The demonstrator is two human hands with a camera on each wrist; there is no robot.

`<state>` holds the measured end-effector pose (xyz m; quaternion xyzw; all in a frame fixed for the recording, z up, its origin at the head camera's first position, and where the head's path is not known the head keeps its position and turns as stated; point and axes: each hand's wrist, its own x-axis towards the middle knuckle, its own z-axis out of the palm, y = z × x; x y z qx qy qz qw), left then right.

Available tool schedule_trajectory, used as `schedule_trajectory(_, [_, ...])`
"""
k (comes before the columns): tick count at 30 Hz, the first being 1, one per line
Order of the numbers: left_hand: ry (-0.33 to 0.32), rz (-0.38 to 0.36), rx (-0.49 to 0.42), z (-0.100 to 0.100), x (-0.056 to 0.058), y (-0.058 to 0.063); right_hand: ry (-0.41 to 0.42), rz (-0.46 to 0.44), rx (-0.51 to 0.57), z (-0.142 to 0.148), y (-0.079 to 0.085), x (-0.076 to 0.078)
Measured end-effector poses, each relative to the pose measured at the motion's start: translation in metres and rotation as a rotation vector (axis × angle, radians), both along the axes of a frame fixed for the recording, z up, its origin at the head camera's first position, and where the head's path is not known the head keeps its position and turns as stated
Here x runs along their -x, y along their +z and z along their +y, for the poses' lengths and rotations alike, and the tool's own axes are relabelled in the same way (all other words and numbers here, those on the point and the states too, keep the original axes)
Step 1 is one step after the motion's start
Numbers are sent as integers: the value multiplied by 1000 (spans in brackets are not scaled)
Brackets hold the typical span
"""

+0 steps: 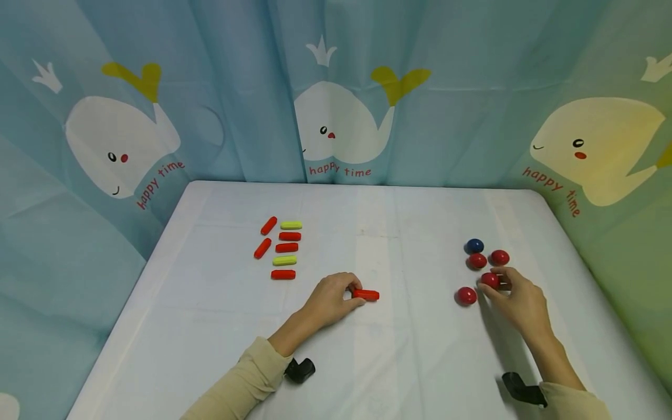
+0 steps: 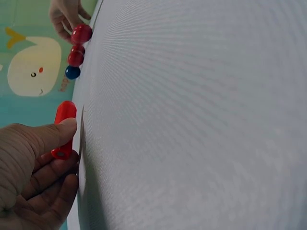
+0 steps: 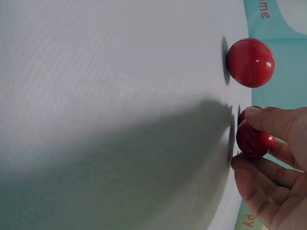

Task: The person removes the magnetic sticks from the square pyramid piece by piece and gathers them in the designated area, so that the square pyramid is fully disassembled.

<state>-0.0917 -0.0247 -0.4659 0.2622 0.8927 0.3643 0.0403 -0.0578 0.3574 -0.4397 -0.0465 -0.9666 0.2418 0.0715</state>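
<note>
My left hand (image 1: 329,298) pinches a short red ridged stick (image 1: 367,295) by its left end, close over the middle of the table. In the left wrist view the thumb lies across this stick (image 2: 65,115), whose upper end sticks out past it. Over on the right, my right hand (image 1: 517,298) holds a glossy red ball (image 1: 490,281) between thumb and fingers. The right wrist view shows the held ball (image 3: 253,139) right at the table surface. Near it sit another red ball (image 1: 466,296), two more red balls (image 1: 477,261) behind, and a dark blue ball (image 1: 475,245).
On the left of the white table (image 1: 210,326) lie several red sticks (image 1: 283,274) and two yellow-green sticks (image 1: 284,260). A blue-green curtain (image 1: 236,128) with whale prints rises behind the table and along its sides. Black pieces (image 1: 301,370) sit by both sleeves.
</note>
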Motion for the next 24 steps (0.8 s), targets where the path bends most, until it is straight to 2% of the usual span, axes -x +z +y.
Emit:
schedule_trajectory(14, [-6,-29,-31,-4,-2,2,-11,-41,-3,-2,-3,0])
schedule_trajectory(19, [81,13,-97,-18,-5,9,-13,-54,1,-2,-2,0])
schedule_trajectory(24, [217,131,-242,-50,-4,16,-18,-60,7,-3,0,0])
